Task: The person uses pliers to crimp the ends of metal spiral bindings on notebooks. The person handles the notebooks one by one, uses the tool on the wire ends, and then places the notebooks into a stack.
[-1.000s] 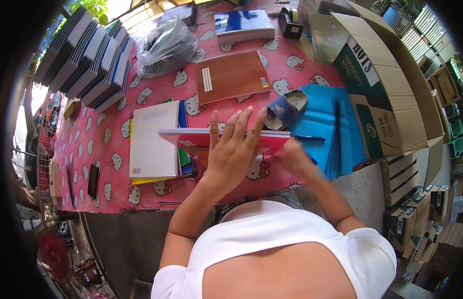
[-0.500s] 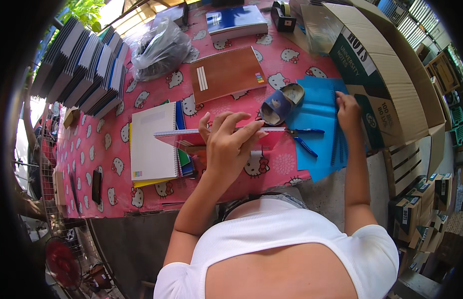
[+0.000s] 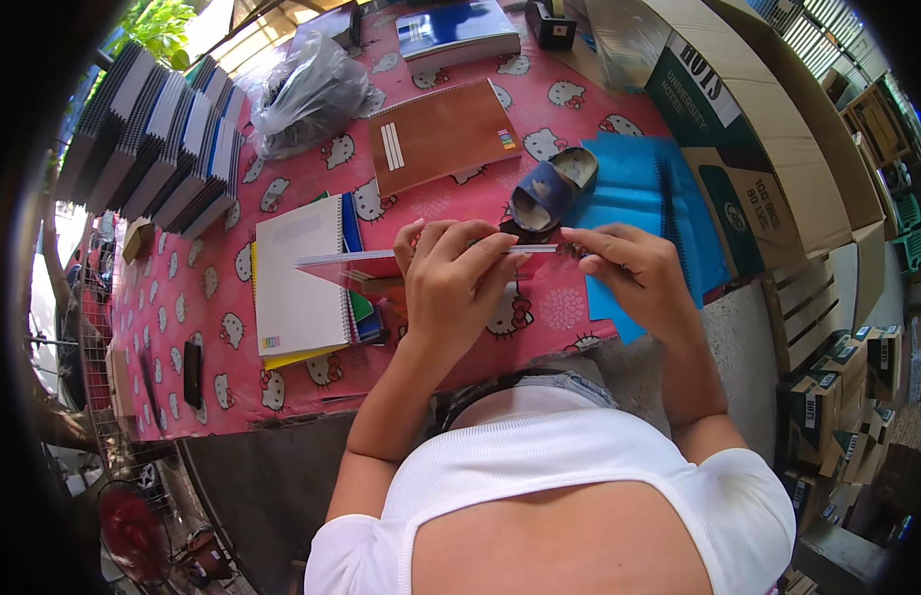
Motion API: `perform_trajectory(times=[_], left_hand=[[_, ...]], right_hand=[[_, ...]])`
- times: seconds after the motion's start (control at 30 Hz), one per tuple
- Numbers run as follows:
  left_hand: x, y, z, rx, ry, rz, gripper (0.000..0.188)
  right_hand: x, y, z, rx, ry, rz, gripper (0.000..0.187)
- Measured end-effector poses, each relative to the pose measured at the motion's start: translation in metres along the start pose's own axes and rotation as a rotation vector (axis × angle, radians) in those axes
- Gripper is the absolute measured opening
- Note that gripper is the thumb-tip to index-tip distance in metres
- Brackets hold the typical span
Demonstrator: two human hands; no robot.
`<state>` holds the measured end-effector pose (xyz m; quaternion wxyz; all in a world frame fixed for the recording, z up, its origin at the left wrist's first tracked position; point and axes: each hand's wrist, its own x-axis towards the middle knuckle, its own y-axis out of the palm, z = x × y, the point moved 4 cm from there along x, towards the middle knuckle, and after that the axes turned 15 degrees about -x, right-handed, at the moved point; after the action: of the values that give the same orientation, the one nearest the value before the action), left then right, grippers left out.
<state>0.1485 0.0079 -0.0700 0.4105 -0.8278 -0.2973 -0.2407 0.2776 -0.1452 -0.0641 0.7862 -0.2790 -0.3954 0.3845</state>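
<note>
My left hand (image 3: 448,278) grips a thin notebook (image 3: 356,270) with a reddish cover, standing on edge above the table. My right hand (image 3: 639,278) is at that notebook's right end, its thumb and forefinger closed together; what they pinch is too small to make out. Just beyond the right fingers lies a small blue slipper (image 3: 542,198). Blue plastic sheeting (image 3: 619,174) spreads beyond and under the right hand, with dark spiral coils (image 3: 669,203) on it. Left of the held notebook rests a white spiral notebook (image 3: 300,263) on several others.
A brown spiral notebook (image 3: 443,137) lies mid-table. Farther back are a blue-covered stack (image 3: 458,35), a plastic bag (image 3: 316,94) and a tape dispenser (image 3: 552,25). Tall notebook stacks (image 3: 148,139) stand at far left. An open carton (image 3: 768,119) borders the right.
My right hand has moved left from the coils on the blue sheeting to the notebook's end. The blue-handled pliers, visible before, are now hidden behind it. My left hand keeps its grip.
</note>
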Motion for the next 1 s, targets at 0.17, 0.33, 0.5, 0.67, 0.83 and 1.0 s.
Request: perform_trajectory(times=[0.17,0.33,0.5,0.67,0.83,1.0], left_hand=[[-0.027,-0.003,-0.012,-0.086,0.045,0.007,0.022],[-0.058,-0.006,-0.017,-0.059,0.113,0.026,0.027],[-0.06,-0.005,-0.016,-0.053,0.112,0.022,0.029],[-0.044,-0.006,-0.011,-0.09,0.067,-0.028,0.022],[-0.018,0.004,-0.007,-0.091,-0.013,-0.117,0.021],[-0.003,0.002,-0.002,0.065,-0.11,-0.071,0.021]], right_hand=[[0.001,-0.006,0.005,0.041,-0.018,0.018,0.03],[-0.005,0.007,0.01,0.131,-0.073,0.242,0.034],[-0.003,0.01,0.013,0.118,-0.1,0.262,0.033],[0.0,0.003,0.02,-0.009,-0.2,0.22,0.03],[0.003,0.0,0.009,-0.073,0.015,0.168,0.019],[0.008,0.006,0.01,-0.159,0.11,0.082,0.018]])
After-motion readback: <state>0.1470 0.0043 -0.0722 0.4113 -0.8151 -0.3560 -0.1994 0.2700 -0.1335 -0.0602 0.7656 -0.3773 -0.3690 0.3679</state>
